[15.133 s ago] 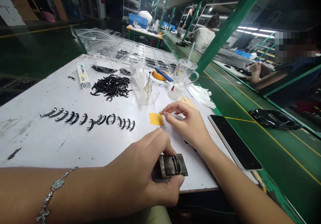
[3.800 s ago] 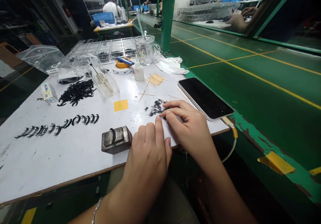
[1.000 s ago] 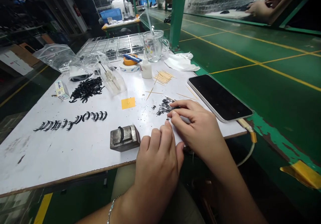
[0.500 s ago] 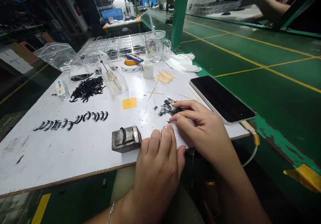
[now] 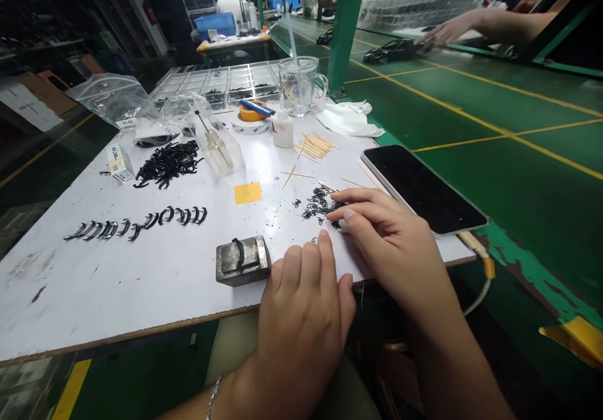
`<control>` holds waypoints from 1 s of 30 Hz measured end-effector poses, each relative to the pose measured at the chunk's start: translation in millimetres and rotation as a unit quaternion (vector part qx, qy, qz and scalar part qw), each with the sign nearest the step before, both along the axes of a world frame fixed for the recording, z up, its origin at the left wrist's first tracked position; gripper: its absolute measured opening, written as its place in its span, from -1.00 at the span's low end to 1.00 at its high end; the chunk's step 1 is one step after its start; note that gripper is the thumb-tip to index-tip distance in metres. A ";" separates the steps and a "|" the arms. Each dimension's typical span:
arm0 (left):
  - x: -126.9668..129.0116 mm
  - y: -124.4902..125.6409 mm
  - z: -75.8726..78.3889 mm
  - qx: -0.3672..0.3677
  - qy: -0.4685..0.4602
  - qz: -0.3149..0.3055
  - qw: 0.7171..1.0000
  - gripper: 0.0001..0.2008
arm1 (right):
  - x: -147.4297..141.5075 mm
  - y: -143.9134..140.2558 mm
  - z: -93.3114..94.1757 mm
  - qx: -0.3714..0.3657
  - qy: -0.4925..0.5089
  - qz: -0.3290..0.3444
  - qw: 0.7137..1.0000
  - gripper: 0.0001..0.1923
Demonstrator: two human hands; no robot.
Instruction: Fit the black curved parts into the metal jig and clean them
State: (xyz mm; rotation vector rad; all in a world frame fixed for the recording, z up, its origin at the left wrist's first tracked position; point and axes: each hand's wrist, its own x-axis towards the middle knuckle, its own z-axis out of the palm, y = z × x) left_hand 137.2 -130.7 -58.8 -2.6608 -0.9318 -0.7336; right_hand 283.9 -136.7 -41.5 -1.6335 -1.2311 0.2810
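My left hand (image 5: pixel 301 307) rests at the table's front edge, with its index finger extended, the others bent and the thumb apart; nothing shows in it. My right hand (image 5: pixel 389 231) reaches over a small pile of tiny black curled parts (image 5: pixel 316 201). Its index and middle fingers stretch apart at the pile's right side, the thumb close behind; I see nothing held. Beside my left hand stands a metal block (image 5: pixel 242 262) with a curved black piece (image 5: pixel 239 253) on top. A thin white-tipped stick (image 5: pixel 325 186) lies by the pile, partly hidden by my right hand.
A phone (image 5: pixel 424 188) lies right of my right hand. Behind the pile are toothpicks (image 5: pixel 316 146), a white bottle (image 5: pixel 283 131) and a glass mug (image 5: pixel 298 87). Curved black pieces lie in a row (image 5: pixel 136 224) and a heap (image 5: pixel 168 162) at left. Another person's arm (image 5: pixel 499 27) reaches in at right.
My right fingertips have moved away from my left index fingertip, back toward the black pile. The left hand has barely moved. Another person's hand at right has lowered to a black model car.
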 end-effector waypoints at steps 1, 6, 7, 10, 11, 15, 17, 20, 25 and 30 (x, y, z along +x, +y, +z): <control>1.4 0.2 0.7 -0.004 0.001 0.004 1.000 -0.59 | -0.2 -0.1 -0.1 0.002 -0.001 -0.001 1.000 -0.75; 8.7 1.7 3.2 -0.023 0.008 0.034 0.999 -0.56 | -0.7 1.0 -1.7 0.013 -0.005 -0.008 1.000 -0.76; 9.2 1.8 3.4 -0.027 0.007 0.037 0.999 -0.56 | -0.4 1.2 -2.0 0.017 -0.004 -0.008 1.000 -0.76; 8.4 1.5 3.2 -0.032 0.008 0.034 0.999 -0.58 | 0.5 0.4 -2.4 0.041 0.008 0.002 0.999 -0.77; 7.7 1.3 2.8 -0.033 0.009 0.033 0.999 -0.59 | 0.3 -0.3 -2.4 0.056 0.014 0.003 0.998 -0.78; 7.2 1.3 0.3 -0.026 0.002 0.034 0.999 -0.55 | -2.3 -4.6 -1.5 0.137 0.010 -0.017 0.990 -0.82; 8.6 1.9 0.0 -0.024 -0.004 0.038 0.999 -0.55 | -2.2 -6.6 0.1 0.157 -0.021 -0.020 0.987 -0.81; 10.5 3.4 1.7 -0.031 -0.004 0.040 0.999 -0.60 | 4.2 -8.7 3.5 0.127 -0.129 0.020 0.983 -0.82; 6.9 4.6 3.9 -0.031 -0.011 0.013 0.999 -0.65 | 21.9 -10.3 2.3 0.023 -0.300 0.133 0.944 -0.83; -1.4 4.9 0.7 0.002 -0.028 -0.030 0.999 -0.67 | 27.1 -10.0 -4.7 0.015 -0.356 0.168 0.919 -0.84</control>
